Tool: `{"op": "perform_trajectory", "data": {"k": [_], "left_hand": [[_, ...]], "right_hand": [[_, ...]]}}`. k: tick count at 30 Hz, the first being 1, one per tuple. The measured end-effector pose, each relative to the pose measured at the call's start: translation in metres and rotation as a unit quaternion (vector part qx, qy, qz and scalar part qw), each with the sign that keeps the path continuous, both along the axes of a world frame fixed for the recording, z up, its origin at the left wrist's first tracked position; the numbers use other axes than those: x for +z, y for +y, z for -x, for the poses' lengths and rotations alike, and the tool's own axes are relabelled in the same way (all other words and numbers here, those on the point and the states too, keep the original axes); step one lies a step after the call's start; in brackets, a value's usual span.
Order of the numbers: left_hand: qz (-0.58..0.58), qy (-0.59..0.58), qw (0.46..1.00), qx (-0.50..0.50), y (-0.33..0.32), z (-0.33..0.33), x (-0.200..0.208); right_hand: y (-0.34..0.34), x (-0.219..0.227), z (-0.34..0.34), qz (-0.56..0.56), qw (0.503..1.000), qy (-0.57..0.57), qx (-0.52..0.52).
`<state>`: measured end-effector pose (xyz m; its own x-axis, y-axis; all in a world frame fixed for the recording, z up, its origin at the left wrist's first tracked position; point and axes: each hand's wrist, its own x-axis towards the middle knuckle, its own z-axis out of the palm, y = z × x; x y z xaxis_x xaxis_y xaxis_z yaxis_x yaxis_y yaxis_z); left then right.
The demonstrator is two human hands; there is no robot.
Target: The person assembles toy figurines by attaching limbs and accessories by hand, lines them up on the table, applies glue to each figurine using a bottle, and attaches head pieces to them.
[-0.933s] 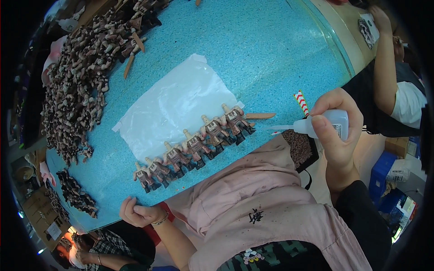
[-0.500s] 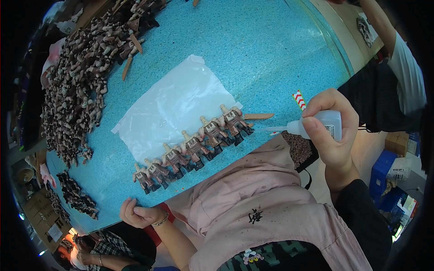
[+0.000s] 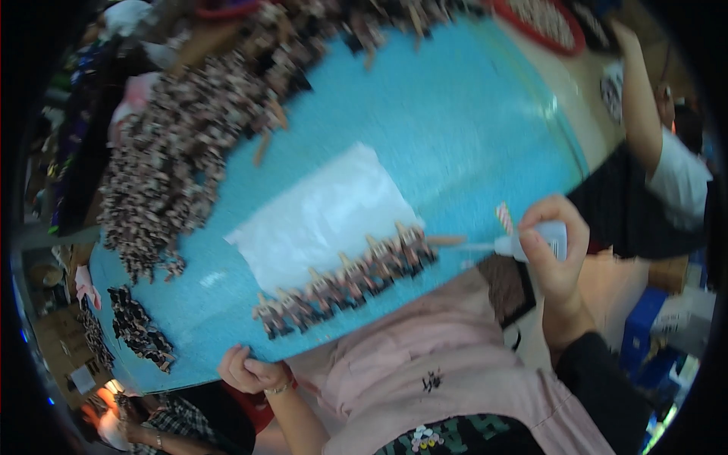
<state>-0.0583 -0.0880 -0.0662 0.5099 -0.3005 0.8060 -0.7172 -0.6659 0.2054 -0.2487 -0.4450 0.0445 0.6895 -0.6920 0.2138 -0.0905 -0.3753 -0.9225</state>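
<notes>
My right hand (image 3: 560, 239) is wrapped round a small clear-white squeeze bottle (image 3: 537, 243). Its long thin nozzle points left, toward the end of a row of several small brown and beige figurines (image 3: 350, 279). They lie side by side along the near edge of a white plastic sheet (image 3: 322, 208). By the row's right end, close to the nozzle, is a flat tan strip (image 3: 446, 240). At the table's near edge my left hand (image 3: 252, 371) is closed, fingers curled, with nothing seen in it. A strip with red and white stripes (image 3: 503, 218) stands out beside the right fingers.
A big heap of figurine pieces (image 3: 182, 144) covers the blue table's (image 3: 425, 106) far left, with tan strips (image 3: 263, 148) at its edge. A smaller dark pile (image 3: 140, 330) lies at left. Another person's arm (image 3: 643, 114) is at far right, a red basket (image 3: 542, 26) at the back.
The whole view has shifted and blurred, the table scene sitting lower and further right, with more of its far side showing. My right hand still holds the bottle; the figurine row looks the same.
</notes>
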Motion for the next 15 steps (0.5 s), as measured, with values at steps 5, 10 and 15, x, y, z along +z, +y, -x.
{"op": "perform_trajectory", "data": {"k": [5,10,15], "left_hand": [[-0.005,0.002,1.000,0.012,0.000,0.001,0.000],[-0.023,0.004,1.000,-0.014,0.012,0.005,-0.003],[-0.026,-0.010,1.000,-0.011,0.016,0.006,-0.008]], "right_hand": [[-0.034,-0.017,-0.017,-0.153,0.985,-0.070,-0.049],[-0.070,0.009,-0.113,-0.084,0.994,-0.072,-0.017],[-0.066,0.041,-0.269,-0.052,0.985,-0.099,0.130]]}}
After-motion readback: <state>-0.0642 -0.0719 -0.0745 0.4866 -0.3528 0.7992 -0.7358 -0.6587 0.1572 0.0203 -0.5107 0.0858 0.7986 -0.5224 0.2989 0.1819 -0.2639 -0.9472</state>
